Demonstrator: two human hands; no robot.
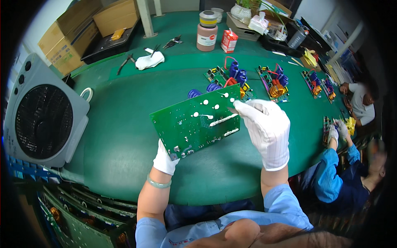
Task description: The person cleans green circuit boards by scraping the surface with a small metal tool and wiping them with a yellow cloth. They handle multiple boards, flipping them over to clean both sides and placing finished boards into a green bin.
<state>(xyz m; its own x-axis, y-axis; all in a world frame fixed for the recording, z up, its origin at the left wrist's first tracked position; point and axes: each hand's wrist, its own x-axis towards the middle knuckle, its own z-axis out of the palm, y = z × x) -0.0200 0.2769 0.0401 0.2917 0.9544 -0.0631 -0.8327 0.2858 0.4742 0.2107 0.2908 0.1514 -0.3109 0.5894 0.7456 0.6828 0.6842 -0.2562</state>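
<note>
A green circuit board [178, 124] is held up in front of me, its underside tilted toward me. White dabs and strips of paste-like material cover parts of that face. My left hand [165, 159], in a white glove, grips the board's lower left corner; its fingers are mostly hidden behind it. At the right edge of the board, my gloved right hand [266, 128] is closed in a pinch. A thin dark-tipped tool [233, 110] sticks out from its fingers close to the white dabs; its exact kind cannot be made out. Blue coils [193, 94] show behind the board's top edge.
Populated circuit boards [276, 89] stand on the green table to the right. Behind are a pink-brown jar [206, 38], a red carton [229, 41], pliers [125, 64] and a white cloth [149, 60]. A grey fan [45, 111] stands left. Two people sit at right.
</note>
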